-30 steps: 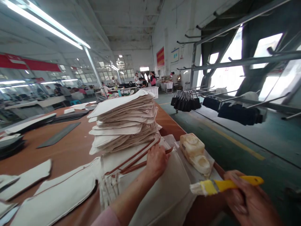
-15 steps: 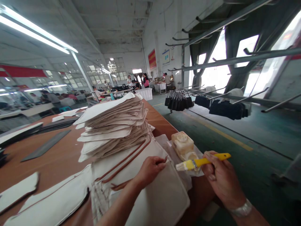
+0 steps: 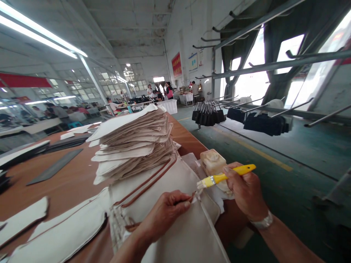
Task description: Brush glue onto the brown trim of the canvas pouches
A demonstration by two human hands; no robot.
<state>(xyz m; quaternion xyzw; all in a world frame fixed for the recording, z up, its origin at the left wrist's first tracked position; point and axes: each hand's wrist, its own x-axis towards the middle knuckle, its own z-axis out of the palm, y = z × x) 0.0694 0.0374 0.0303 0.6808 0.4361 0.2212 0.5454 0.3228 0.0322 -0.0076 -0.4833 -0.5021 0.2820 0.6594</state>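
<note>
My right hand (image 3: 245, 188) grips a yellow-handled paintbrush (image 3: 226, 174) whose pale, coated bristles point left. My left hand (image 3: 171, 208) is closed in a pinch on the end of a brown leather strap (image 3: 193, 195), just below and left of the bristles. Whether bristles and strap touch, I cannot tell. Under this hand lies a cream fabric panel (image 3: 178, 237), its right edge raised. Two thin brown straps (image 3: 149, 184) run across the cream pieces behind. Beyond the brush stands a stained, yellowish plastic container (image 3: 213, 162), partly hidden by my right hand.
A tall, uneven stack of cream panels (image 3: 134, 142) stands ahead on the brown table (image 3: 71, 168). More cream pieces (image 3: 63, 226) and a dark strip (image 3: 55, 167) lie left. Metal racks with hanging dark bags (image 3: 208, 115) stand right. People work in the background.
My right hand has brought the brush left, close to my left hand. The pinched strap end has come slightly lower, and the cream panel's right edge has risen.
</note>
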